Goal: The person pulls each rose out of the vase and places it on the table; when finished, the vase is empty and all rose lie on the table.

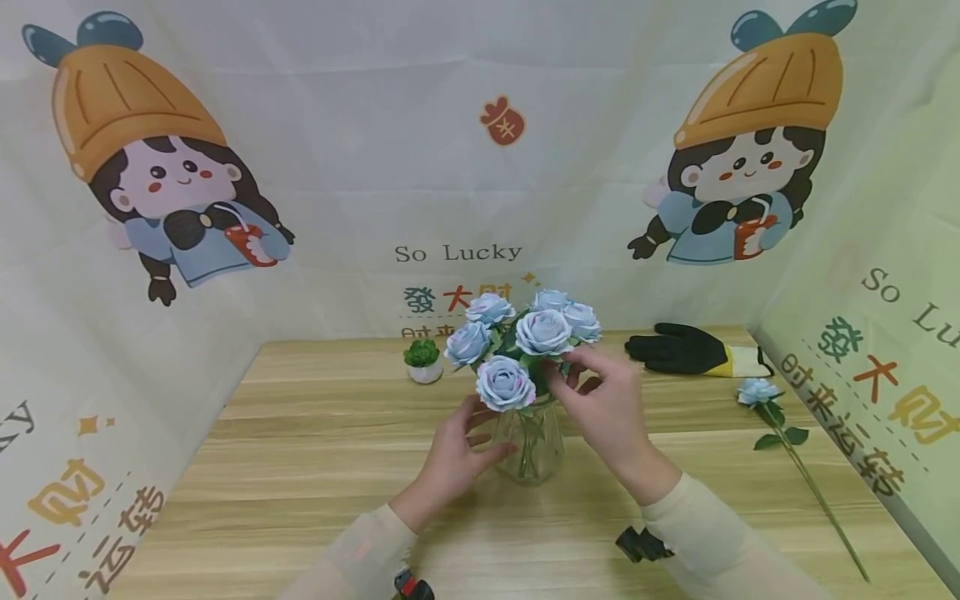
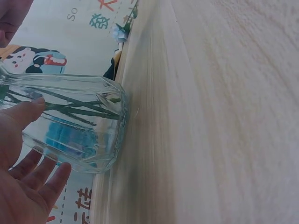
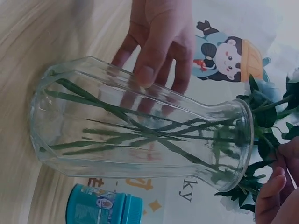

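A clear glass vase [image 1: 546, 446] stands upright on the table, holding several light-blue roses [image 1: 543, 332] with green leaves. My left hand [image 1: 456, 454] steadies its left side; the thumb lies along the glass [image 3: 187, 161] and the other fingers reach behind it. Up at the mouth, my right hand [image 1: 611, 408] pinches between thumb and forefinger at a rose stem just under the blooms. The right wrist view has that hand [image 3: 275, 196] by the leaves above the rim. Green stems [image 2: 79, 108] cross inside the vase, their lower ends near its base.
One more blue rose [image 1: 759, 392] lies at the right, its long stem toward the front. Behind it is a black work glove [image 1: 686, 350] with a yellow-white cuff. A small potted plant [image 1: 423, 362] sits back left. A teal jar [image 3: 100, 205] stands beyond the vase.
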The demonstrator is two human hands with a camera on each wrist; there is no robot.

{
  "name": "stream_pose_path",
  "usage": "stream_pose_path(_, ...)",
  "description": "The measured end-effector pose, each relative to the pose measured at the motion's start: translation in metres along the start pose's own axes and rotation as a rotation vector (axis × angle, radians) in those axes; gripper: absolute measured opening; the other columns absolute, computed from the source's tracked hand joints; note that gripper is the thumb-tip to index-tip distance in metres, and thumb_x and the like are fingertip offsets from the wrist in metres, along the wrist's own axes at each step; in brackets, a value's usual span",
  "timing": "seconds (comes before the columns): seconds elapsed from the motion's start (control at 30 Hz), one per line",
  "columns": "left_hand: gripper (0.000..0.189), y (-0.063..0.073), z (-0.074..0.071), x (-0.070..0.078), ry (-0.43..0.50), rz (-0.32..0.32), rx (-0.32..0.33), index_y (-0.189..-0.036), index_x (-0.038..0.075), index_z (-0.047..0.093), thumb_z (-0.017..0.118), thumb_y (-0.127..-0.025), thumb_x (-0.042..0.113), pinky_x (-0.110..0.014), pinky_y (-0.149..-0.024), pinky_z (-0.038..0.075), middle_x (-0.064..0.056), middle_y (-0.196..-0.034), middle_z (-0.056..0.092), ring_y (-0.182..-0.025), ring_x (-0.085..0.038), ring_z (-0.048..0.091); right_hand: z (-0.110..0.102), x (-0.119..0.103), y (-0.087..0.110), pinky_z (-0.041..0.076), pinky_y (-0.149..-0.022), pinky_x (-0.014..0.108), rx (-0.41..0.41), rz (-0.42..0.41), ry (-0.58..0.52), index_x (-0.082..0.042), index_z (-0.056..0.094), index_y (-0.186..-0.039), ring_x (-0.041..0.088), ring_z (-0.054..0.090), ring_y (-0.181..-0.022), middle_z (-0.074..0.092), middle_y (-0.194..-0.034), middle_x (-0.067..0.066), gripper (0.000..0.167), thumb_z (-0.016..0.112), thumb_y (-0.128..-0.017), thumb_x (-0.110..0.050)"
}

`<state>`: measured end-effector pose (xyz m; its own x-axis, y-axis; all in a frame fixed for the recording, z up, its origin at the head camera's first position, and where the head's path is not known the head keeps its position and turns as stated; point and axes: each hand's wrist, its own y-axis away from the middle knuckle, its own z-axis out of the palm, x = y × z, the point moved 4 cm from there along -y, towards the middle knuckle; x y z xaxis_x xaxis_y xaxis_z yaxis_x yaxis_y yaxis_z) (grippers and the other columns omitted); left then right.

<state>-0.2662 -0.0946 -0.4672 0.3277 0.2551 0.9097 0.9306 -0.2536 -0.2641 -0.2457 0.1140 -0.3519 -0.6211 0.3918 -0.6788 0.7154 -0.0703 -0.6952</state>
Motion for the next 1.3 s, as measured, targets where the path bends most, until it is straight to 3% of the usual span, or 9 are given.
stream_pose_path(0.33, 0.063, 0.000, 0.001, 0.000, 0.004, -0.001, -0.004, -0.139, 0.007, 0.052, 0.084, -0.085, 0.007, -0.056, -0.101, 0.058, -0.017, -0.140, 0.061, -0.132, -0.040, 0.060, 0.000, -0.001, 0.000, 0.049, -0.048, 0.015, 0.030, 0.023, -0.049, -0.004, 0.078, -0.093, 0.007, 0.059, -0.070, 0.070, -0.078, 0.007, 0.012, 0.079, -0.084, 0.004)
stream_pose_path(0.77, 0.063, -0.001, 0.001, 0.000, -0.010, 0.000, -0.003, -0.139, 0.006, 0.052, 0.085, -0.085, 0.008, -0.053, -0.100, 0.060, -0.016, -0.138, 0.062, -0.130, -0.038, 0.062, 0.006, 0.005, 0.005, 0.049, -0.047, 0.016, -0.079, 0.029, 0.037, -0.007, 0.075, -0.084, 0.012, 0.057, -0.065, 0.065, -0.068, 0.004, 0.008, 0.080, -0.084, -0.001)
stream_pose_path(1.3, 0.062, 0.000, 0.000, 0.002, -0.004, -0.007, -0.001, -0.138, 0.007, 0.053, 0.084, -0.085, 0.005, -0.053, -0.101, 0.059, -0.014, -0.139, 0.062, -0.130, -0.038, 0.061, 0.000, 0.002, 0.022, 0.055, -0.049, 0.025, -0.075, -0.029, 0.079, -0.009, 0.075, -0.087, 0.010, 0.058, -0.067, 0.065, -0.076, -0.001, 0.013, 0.084, -0.082, 0.000)
